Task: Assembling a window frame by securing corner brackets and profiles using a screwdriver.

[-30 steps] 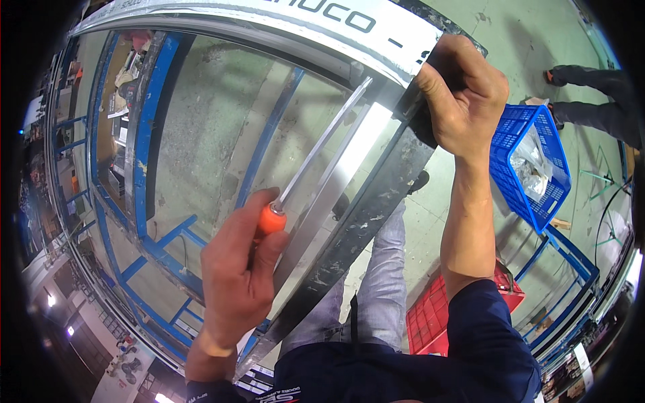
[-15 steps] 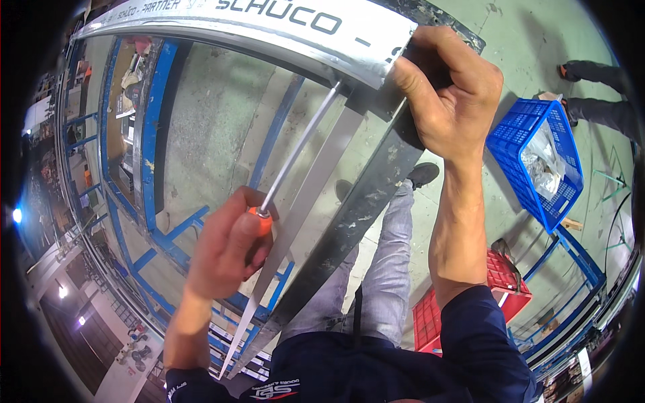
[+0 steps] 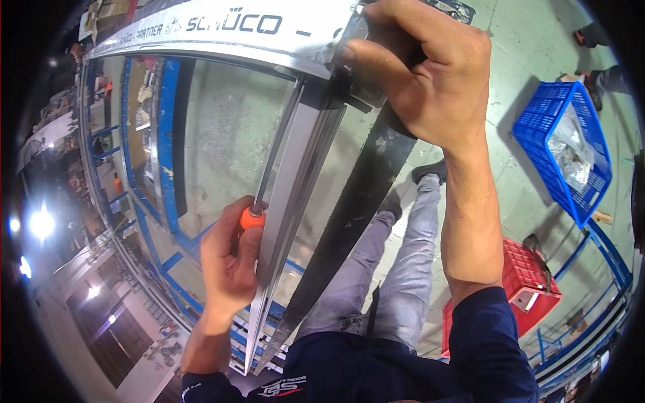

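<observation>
My left hand (image 3: 227,265) is closed round the orange handle of a long-shafted screwdriver (image 3: 253,219). The thin shaft runs up beside a grey metal profile (image 3: 295,161) toward the frame's corner; its tip lies in the dark under the edge, too small to make out. Across the top stretches a frame bar covered in white printed film (image 3: 228,30). My right hand (image 3: 443,84) grips that bar's right end, thumb on the near face and fingers curled over the top. A dark, scuffed support beam (image 3: 363,188) slants below the right hand.
On the right, a blue plastic crate (image 3: 537,134) holds clear plastic wrap, and a red crate (image 3: 527,269) stands nearer. Blue metal racks (image 3: 170,134) line the left. Another person's shoes and lower legs (image 3: 605,80) show at the far right.
The view has shifted, and the bar now appears farther left. The screwdriver stands steeper and closer to the grey profile, whose grooved side now shows. My right hand keeps its grip.
</observation>
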Tool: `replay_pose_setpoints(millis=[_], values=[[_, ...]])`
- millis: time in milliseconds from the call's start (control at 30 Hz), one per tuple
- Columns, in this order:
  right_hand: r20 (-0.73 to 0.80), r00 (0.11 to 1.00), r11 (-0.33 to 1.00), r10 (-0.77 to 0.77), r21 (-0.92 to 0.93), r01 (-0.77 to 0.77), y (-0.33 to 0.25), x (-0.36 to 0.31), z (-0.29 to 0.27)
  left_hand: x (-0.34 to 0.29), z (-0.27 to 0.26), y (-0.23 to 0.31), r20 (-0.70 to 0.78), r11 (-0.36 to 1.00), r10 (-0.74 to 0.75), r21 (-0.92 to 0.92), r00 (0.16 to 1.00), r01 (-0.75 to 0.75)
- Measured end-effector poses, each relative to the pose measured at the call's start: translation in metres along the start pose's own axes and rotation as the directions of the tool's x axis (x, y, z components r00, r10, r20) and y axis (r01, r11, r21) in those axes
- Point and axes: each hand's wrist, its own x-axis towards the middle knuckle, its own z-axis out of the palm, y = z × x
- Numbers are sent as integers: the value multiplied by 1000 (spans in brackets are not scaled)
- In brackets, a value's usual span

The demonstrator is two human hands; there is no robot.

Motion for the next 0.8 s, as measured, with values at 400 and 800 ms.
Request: replay_pose_setpoints(millis=[400, 800], values=[[-240, 882, 914, -406, -107, 392, 43, -1, 14, 13, -22, -7, 374, 757, -267, -489, 888, 434], [-17, 996, 996, -87, -22, 86, 19, -13, -2, -2, -6, 11, 54, 967, -245, -63, 968, 248]])
